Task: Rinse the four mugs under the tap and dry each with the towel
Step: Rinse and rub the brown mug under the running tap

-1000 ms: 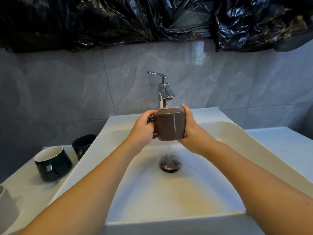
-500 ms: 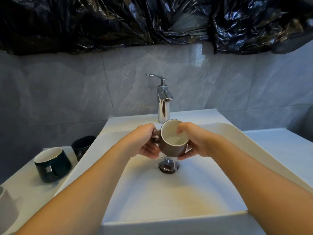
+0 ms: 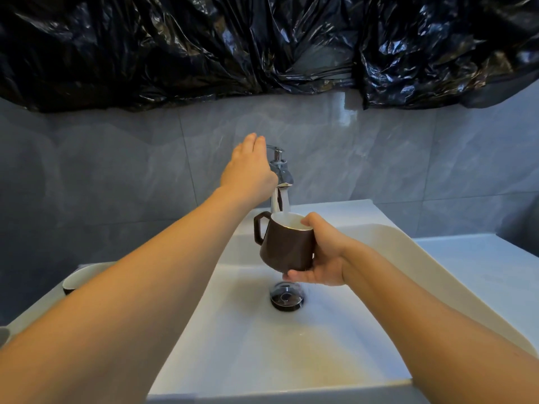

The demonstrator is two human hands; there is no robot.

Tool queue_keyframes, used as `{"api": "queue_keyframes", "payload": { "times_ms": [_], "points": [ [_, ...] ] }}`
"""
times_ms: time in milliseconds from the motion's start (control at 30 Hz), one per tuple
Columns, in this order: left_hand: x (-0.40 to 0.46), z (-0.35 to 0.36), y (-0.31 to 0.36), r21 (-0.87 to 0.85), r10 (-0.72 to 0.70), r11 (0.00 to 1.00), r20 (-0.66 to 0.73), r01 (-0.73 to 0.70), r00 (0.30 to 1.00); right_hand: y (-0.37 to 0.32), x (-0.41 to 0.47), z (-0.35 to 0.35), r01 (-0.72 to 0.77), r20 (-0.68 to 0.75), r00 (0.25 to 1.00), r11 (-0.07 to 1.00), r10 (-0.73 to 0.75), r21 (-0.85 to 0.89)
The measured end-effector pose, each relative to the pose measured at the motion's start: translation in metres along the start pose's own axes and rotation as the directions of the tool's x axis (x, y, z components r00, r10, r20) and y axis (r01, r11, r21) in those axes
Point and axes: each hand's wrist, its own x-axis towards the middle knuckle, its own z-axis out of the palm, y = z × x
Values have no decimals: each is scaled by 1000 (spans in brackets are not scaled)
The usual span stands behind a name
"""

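A brown mug [image 3: 287, 246] with a white inside is upright under the chrome tap [image 3: 280, 176], and water runs from the spout into it. My right hand [image 3: 322, 255] grips the mug, thumb on the rim and fingers under the base. My left hand [image 3: 249, 167] is raised at the tap's lever with fingers straight, resting on or just above it. A dark mug [image 3: 76, 279] with a white inside shows partly on the counter at left, behind my left forearm. No towel is in view.
The white basin [image 3: 388, 255] fills the lower middle, with a chrome drain plug [image 3: 286, 295] below the mug. White counter runs to the right [image 3: 481, 263]. Grey tiles form the back wall, and black plastic sheeting [image 3: 262, 45] hangs above.
My left hand let go of the mug's handle and rose to the tap lever. The mug went from upside down to upright under the spout, held by my right hand alone. Water now runs.
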Motion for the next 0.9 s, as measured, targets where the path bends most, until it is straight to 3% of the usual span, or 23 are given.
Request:
{"api": "queue_keyframes", "payload": {
  "times_ms": [133, 533, 767, 900],
  "points": [
    [-4, 7, -4, 49, -4, 999, -69, 7, 998, -1, -1, 1, 44, -9, 999, 998, -44, 34],
    [-23, 14, -15, -43, -10, 999, -147, 4, 989, 0, 0, -1, 67, -19, 998, 998, -66, 23],
    [-55, 16, -25, -218, -53, 975, 6, 53, 999, 7, -11, 3, 140, -11, 990, 986, -141, -93],
    [-103, 23, -48, -166, -157, 968, 184, 189, 970, 16, -12, 7, 299, -97, 920, 840, -380, -453]
  ]
}}
